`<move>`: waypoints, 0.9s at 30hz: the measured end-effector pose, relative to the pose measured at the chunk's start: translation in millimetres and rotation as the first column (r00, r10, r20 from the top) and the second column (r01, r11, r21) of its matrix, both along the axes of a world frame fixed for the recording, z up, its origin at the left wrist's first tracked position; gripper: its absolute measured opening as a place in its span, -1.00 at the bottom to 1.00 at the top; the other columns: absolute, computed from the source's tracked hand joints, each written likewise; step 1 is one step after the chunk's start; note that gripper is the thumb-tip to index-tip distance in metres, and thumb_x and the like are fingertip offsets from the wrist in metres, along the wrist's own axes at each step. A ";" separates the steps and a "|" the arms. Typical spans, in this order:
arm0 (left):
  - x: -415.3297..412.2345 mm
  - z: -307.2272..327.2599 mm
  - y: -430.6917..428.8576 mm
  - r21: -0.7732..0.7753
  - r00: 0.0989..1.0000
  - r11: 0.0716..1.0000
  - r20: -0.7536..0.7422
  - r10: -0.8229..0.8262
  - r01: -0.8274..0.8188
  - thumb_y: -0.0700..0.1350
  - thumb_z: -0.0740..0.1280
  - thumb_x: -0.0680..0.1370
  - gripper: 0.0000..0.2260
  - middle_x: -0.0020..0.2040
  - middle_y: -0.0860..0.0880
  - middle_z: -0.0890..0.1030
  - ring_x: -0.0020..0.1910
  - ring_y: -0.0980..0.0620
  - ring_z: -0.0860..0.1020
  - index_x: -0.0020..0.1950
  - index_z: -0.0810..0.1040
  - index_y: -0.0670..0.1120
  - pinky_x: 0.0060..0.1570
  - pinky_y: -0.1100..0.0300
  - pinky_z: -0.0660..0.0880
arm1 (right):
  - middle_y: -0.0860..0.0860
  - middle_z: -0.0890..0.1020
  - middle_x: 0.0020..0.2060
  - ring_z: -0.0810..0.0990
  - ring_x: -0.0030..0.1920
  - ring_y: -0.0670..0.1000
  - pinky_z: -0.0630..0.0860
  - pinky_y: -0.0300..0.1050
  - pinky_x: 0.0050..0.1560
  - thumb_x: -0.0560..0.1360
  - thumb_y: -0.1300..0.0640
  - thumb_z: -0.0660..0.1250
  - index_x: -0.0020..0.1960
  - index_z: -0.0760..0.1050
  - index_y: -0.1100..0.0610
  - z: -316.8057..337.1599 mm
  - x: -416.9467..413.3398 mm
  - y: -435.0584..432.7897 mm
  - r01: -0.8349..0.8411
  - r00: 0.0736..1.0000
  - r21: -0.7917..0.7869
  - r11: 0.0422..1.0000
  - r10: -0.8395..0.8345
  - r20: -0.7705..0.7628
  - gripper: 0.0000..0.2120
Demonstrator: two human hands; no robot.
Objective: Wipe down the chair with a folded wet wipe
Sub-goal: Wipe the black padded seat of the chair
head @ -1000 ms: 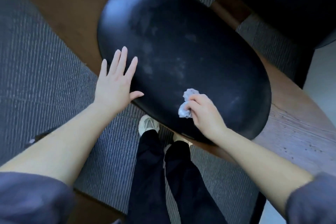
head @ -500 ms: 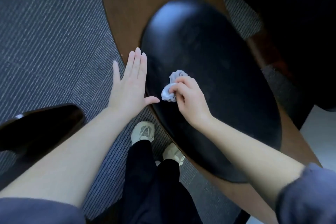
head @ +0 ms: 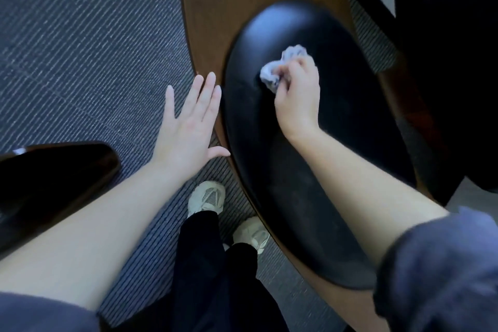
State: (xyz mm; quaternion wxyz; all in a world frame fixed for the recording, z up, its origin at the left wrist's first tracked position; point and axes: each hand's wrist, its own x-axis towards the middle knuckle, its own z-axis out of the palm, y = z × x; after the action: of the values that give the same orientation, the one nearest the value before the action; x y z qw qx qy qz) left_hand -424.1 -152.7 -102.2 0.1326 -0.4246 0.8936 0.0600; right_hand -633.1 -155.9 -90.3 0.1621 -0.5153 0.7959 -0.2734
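Black oval chair seat (head: 256, 143): smooth moulded surface with a low sheen and a soft highlight at the far end; plastic or leather could not be told.
Crumpled white wet wipe (head: 269, 74): thin, soft, matt, looked paper-like.
Brown curved wooden panel (head: 215, 8): satin finish, faint grain.
Grey ribbed carpet (head: 80, 35): rough woven cloth, matt.
Dark rounded object (head: 54, 175): hard and glossy.
Blue-grey sleeve (head: 444, 264): soft matt cloth.
Pale trainer (head: 207, 197): showed mesh panels.
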 end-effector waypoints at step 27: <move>11.0 12.0 -4.5 0.169 0.993 0.979 -0.013 0.121 -0.117 0.33 0.41 0.34 0.16 0.56 -0.07 -0.38 0.59 -0.06 -0.18 0.58 -0.29 -0.15 0.50 -0.26 -0.01 | 0.05 0.57 -0.07 0.50 -0.05 0.21 0.42 0.13 -0.13 0.44 0.29 0.23 -0.21 0.55 0.11 -2.9 38.0 29.7 -0.484 0.869 0.043 0.874 0.486 -0.099 -0.84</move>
State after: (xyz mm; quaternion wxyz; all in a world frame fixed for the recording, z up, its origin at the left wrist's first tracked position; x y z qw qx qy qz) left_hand -413.0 -157.2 -90.3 0.1538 -0.4640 0.8598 0.1480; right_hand -595.1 -126.2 -93.2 0.1871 -0.7109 0.6510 -0.1892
